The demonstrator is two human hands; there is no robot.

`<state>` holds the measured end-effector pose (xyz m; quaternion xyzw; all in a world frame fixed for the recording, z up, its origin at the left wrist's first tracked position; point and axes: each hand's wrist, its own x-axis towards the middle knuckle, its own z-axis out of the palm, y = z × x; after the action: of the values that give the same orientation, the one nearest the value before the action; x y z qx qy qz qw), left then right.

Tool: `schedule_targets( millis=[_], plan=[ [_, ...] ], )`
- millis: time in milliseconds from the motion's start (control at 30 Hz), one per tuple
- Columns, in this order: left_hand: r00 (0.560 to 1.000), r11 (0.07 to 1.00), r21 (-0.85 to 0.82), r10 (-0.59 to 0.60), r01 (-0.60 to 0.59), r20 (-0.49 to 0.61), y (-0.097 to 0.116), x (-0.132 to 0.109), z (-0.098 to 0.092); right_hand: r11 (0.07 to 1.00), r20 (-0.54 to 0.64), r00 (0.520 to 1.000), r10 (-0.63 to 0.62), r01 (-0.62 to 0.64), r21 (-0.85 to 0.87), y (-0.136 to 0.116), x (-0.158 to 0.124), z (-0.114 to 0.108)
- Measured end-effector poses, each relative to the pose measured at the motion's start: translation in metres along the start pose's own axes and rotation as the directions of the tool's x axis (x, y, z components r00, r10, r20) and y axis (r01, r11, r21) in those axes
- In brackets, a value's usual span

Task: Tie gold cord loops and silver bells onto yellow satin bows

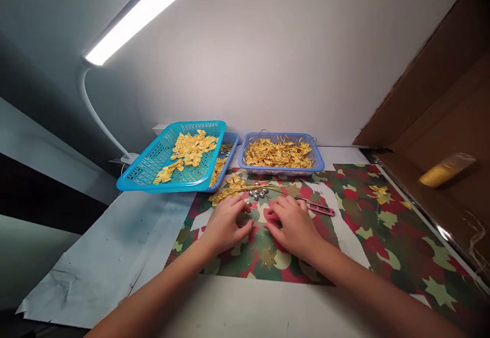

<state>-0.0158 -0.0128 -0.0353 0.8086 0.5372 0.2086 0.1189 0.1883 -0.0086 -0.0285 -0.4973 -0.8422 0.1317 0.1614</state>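
My left hand [228,224] is low over the camouflage-patterned sheet, its fingers curved and the thumb apart from them. A small silver bell [248,203] lies by its fingertips, and a thin wire seems to curve beside them, too fine to make out fully. Opposite it, my right hand [294,226] has bent fingers with a gap to the thumb; nothing shows between them. Just beyond the fingertips sits a small heap of silver bells [259,193]. Gold twist ties [268,187] and yellow ribbon bows [234,182] lie behind. Beside my right hand is a pink-handled cutter [320,208], partly hidden.
A turquoise basket [141,177] of yellow bows rests tilted on a blue basket [232,149]. Another blue basket [281,171] holds gold bows with ties. A lit lamp [141,19] hangs at upper left. Cardboard [432,123] borders the right, with loose bows [378,190] nearby.
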Motion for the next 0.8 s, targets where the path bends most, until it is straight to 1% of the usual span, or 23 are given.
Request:
schedule_targets(
  millis=[67,133,200,300,433,533,567,633,667,700,733,800],
  plan=[
    [1.000,1.000,-0.025,-0.017,0.017,-0.010,-0.002,-0.002,0.006,0.994,0.095,0.994,0.059,-0.050,-0.093,-0.012,0.012,0.004],
    [0.999,0.998,-0.057,-0.032,0.032,-0.014,-0.006,-0.006,0.010,0.989,0.125,0.988,0.092,-0.077,-0.123,-0.019,0.021,0.008],
    [1.000,0.995,-0.095,-0.019,0.018,-0.007,-0.009,-0.009,0.011,0.987,0.136,0.985,0.109,-0.091,-0.133,-0.023,0.025,0.012],
    [0.994,0.985,-0.155,0.089,-0.079,0.058,-0.014,-0.011,0.008,0.985,0.140,0.983,0.122,-0.103,-0.139,-0.023,0.024,0.015],
    [0.961,0.952,-0.227,0.241,-0.206,0.137,-0.020,-0.012,0.002,0.993,0.129,0.988,0.082,-0.070,-0.097,-0.010,0.020,0.012],
    [0.935,0.927,-0.269,0.313,-0.263,0.166,-0.017,-0.013,-0.002,0.999,0.108,0.993,0.037,-0.033,-0.038,0.004,0.018,0.003],
    [0.937,0.921,-0.281,0.319,-0.270,0.145,-0.015,-0.012,-0.003,1.000,0.097,0.995,0.022,-0.020,-0.017,0.007,0.018,0.000],
    [0.956,0.919,-0.295,0.288,-0.263,0.047,-0.007,-0.008,-0.004,1.000,0.076,0.997,-0.015,0.014,0.023,0.012,0.018,-0.007],
    [0.969,0.924,-0.295,0.246,-0.242,-0.023,-0.003,-0.004,-0.004,0.999,0.067,0.997,-0.036,0.033,0.041,0.014,0.019,-0.011],
    [0.977,0.932,-0.292,0.205,-0.216,-0.065,0.002,0.000,-0.003,0.997,0.060,0.997,-0.055,0.052,0.056,0.014,0.019,-0.014],
    [0.983,0.939,-0.290,0.173,-0.184,-0.063,0.006,0.005,-0.002,0.995,0.052,0.996,-0.075,0.071,0.070,0.015,0.019,-0.017],
    [0.994,0.944,-0.315,0.107,-0.102,-0.003,0.013,0.015,0.004,0.989,0.030,0.993,-0.111,0.108,0.105,0.016,0.020,-0.022]
  ],
)
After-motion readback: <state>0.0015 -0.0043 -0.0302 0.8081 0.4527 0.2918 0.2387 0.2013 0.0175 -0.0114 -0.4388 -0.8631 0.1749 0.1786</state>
